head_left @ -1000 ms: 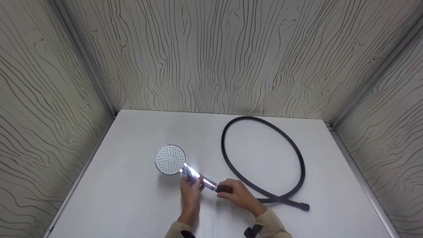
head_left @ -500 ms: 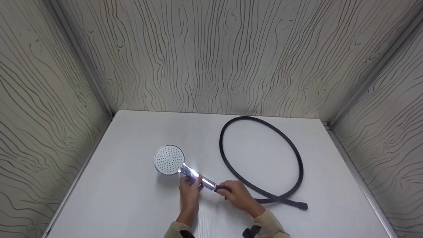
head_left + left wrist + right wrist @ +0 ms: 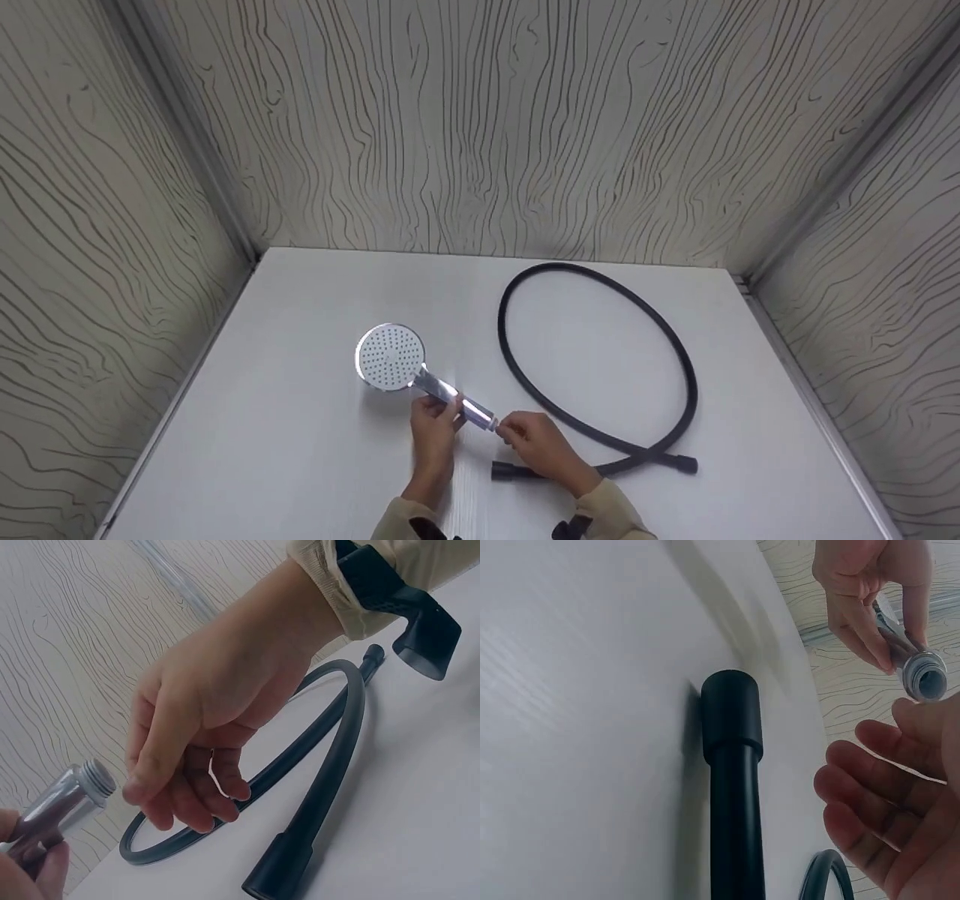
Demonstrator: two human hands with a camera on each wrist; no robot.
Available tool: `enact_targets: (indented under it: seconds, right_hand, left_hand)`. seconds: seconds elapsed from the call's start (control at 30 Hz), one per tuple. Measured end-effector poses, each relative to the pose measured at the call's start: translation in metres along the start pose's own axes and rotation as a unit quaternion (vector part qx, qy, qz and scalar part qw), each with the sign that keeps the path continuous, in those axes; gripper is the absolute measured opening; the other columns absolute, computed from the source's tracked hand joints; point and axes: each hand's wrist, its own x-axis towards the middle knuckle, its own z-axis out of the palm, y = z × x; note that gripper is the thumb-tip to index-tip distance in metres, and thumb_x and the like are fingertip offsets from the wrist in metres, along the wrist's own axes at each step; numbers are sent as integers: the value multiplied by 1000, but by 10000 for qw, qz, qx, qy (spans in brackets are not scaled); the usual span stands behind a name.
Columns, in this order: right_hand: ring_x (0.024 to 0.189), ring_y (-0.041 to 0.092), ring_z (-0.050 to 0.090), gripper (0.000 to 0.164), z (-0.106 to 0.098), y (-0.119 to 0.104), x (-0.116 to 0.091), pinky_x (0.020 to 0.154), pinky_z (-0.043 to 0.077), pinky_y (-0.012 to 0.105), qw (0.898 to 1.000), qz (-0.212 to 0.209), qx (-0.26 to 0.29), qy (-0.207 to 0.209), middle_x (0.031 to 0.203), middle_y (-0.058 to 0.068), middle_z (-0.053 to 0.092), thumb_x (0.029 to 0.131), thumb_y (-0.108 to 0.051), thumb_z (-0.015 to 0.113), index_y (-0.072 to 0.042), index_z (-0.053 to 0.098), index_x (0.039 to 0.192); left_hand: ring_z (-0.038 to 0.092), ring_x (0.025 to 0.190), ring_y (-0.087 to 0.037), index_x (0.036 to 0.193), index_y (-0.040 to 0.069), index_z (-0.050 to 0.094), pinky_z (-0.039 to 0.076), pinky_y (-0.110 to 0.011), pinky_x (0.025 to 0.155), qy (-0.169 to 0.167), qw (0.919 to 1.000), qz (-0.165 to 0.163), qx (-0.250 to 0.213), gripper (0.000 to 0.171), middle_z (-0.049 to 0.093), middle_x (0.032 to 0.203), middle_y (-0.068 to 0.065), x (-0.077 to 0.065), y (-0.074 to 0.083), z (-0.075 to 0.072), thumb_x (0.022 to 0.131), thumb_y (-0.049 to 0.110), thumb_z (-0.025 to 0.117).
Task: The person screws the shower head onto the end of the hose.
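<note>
My left hand (image 3: 433, 433) grips the chrome handle of a shower head (image 3: 390, 357) whose round white face points up. The handle's threaded end (image 3: 94, 778) is bare in the left wrist view. Just off that end is my right hand (image 3: 536, 442), its fingers loosely bent with nothing between them. The black shower hose (image 3: 686, 375) lies in a loop to the right. Its near end, a wide black connector (image 3: 731, 709), is below my right hand, apart from the handle. In the right wrist view the left hand's fingers (image 3: 866, 634) wrap the handle.
Both hands work over a white table (image 3: 300, 450). Wood-grain panels (image 3: 450, 135) stand at its back and on both sides. The hose's other end (image 3: 686, 464) lies at the right, just past where the hose crosses itself.
My right hand has let go of the hose connector it held against the handle's end. The connector has dropped down below the hand. The shower head has shifted slightly right and up.
</note>
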Motion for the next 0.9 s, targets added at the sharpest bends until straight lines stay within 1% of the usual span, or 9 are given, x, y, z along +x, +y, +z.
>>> enact_targets:
  seconds: [0.1,0.2,0.33,0.43,0.53,0.67,0.77,0.9]
  right_hand:
    - [68,-2,49,21,-5,1,-5,59,45,16,9994,99,-123,-312,79,-5,65,95,-27,61,-9,72,92]
    - [70,-1,51,21,-8,0,-10,62,46,17,9964,222,-337,-745,81,-7,65,90,-31,68,-11,72,94]
    - [73,-1,52,29,-3,1,-17,65,48,18,9883,335,-797,-1260,83,-9,62,78,-32,79,-12,71,98]
    - [74,-1,51,31,4,2,-21,68,49,20,9818,445,-1149,-1446,85,-12,60,73,-27,81,-15,70,100]
    - [72,0,50,27,8,3,-21,66,48,21,9784,418,-1456,-1409,82,-12,59,73,-23,81,-14,71,96]
    - [69,1,48,20,8,3,-20,63,47,21,9803,239,-1584,-1156,79,-10,59,77,-21,78,-11,72,94]
    - [70,0,49,16,5,2,-17,64,48,21,9860,75,-1443,-831,80,-9,61,82,-21,74,-12,71,95]
    - [73,0,52,12,-2,-4,-12,65,50,20,9957,-80,-876,-284,84,-7,65,86,-20,70,-14,69,97]
  left_hand:
    - [64,108,-29,127,-6,38,57,-44,95,-52,9999,-75,111,37,57,118,-24,0,1,-2,96,5,56]
    - [64,111,-29,129,-5,38,56,-45,96,-43,9998,-64,178,37,57,120,-23,0,2,-5,97,6,54]
    - [62,114,-31,130,-5,38,55,-45,98,40,9999,-52,149,37,57,121,-23,1,3,-8,98,6,53]
    - [62,115,-31,129,-5,39,55,-44,98,38,9998,-103,146,37,56,122,-23,2,3,-9,98,6,54]
    - [62,115,-30,129,-4,40,55,-44,98,49,9998,-116,150,36,57,122,-22,3,2,-9,97,6,55]
    - [63,113,-30,129,-4,40,55,-44,98,103,9998,-92,141,36,58,121,-22,4,0,-9,97,5,54]
    - [62,114,-30,130,-3,40,55,-45,98,144,9997,-78,177,37,57,122,-22,3,-2,-9,97,6,55]
    - [62,115,-30,129,-4,40,55,-44,97,187,9996,-54,214,37,56,122,-22,2,-2,-8,97,7,55]
